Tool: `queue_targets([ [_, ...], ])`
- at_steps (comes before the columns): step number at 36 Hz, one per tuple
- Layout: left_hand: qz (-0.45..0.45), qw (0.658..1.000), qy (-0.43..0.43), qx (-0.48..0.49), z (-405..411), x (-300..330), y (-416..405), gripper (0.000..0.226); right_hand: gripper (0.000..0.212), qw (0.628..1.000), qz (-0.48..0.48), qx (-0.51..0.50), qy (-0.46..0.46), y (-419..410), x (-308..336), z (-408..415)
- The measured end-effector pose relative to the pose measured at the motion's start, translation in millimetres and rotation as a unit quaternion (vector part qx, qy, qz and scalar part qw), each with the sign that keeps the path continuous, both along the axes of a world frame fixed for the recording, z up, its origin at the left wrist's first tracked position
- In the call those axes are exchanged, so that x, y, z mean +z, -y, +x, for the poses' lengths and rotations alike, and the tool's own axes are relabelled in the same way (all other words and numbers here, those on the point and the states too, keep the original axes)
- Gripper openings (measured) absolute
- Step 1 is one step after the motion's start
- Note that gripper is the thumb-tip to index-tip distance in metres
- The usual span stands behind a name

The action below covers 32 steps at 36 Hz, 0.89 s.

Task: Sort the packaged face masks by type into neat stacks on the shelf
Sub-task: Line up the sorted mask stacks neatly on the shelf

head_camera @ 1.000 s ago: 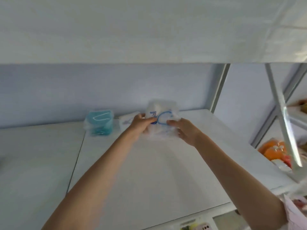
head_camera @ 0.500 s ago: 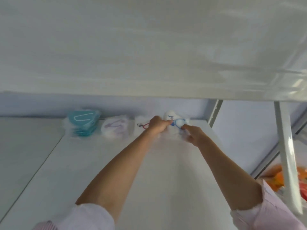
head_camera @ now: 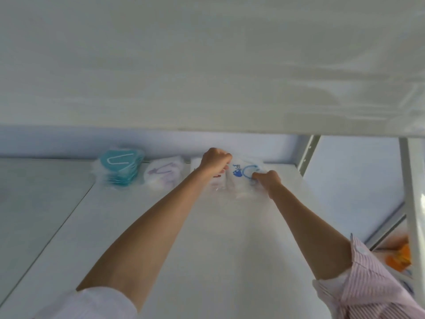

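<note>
Head view: both hands (head_camera: pixel 215 160) (head_camera: pixel 266 178) grip blue-printed mask packet (head_camera: pixel 245 173), unreadable.

Both hands are at the back of the shelf (head_camera: pixel 207 226): left hand (head_camera: pixel 215 160) and right hand (head_camera: pixel 268 179) on one mask pack (head_camera: pixel 243 178), two more stacks (head_camera: pixel 120 168) (head_camera: pixel 163 174) sitting left of the left hand.

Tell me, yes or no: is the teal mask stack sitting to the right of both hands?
No. The teal mask stack sits at the shelf's back, left of the left hand and the right hand.
</note>
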<state>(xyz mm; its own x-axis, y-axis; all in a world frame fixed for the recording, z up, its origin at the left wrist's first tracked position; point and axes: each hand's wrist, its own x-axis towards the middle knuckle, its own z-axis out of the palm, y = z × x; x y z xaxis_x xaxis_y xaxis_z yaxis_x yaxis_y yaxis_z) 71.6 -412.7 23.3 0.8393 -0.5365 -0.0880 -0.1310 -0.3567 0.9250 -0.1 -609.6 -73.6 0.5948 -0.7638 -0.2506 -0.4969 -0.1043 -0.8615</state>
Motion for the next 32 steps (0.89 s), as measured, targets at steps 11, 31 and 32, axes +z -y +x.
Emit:
queue_targets([
  [11, 0.162, 0.957, 0.239, -0.011, 19.8, 18.0, -81.2, 0.018, 0.054, 0.931, -0.336, 0.055, -0.13, -70.1, 94.2, -26.9],
  [31, 0.371, 0.843, 0.39, -0.009, 66.9, 3.5, -362.4, 0.032, 0.052, 0.832, -0.457, 0.284, -0.138, -382.1, 93.2, 57.4],
  [32, 0.369, 0.846, 0.386, -0.006, 69.5, 2.7, -377.4, 0.032, 0.051, 0.835, -0.453, 0.28, -0.137, -396.4, 93.8, 61.6],
])
